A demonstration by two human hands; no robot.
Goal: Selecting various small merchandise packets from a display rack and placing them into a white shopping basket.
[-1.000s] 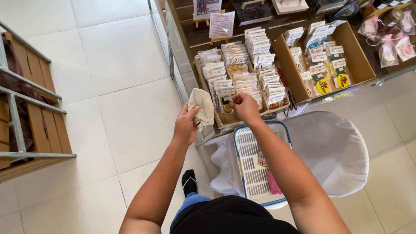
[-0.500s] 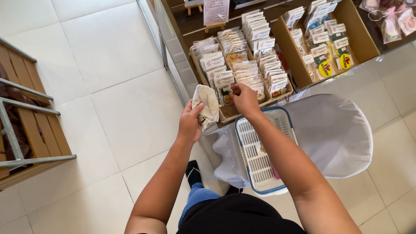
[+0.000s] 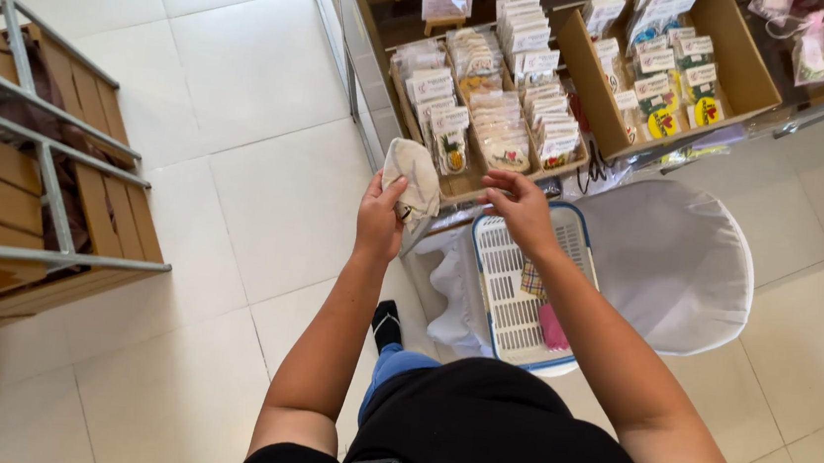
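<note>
Left hand [image 3: 379, 221] grasping cream cloth [image 3: 414, 178] | right hand [image 3: 519, 206] seemingly released, over basket [image 3: 512, 280]

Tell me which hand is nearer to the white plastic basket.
Right. The right hand hovers just above the white plastic basket at its far rim; the left hand is off to the basket's left, holding a cream cloth.

Both arms reach forward; left hand [image 3: 380, 221] in a closed grip, right hand [image 3: 519, 206] fingers spread
</note>
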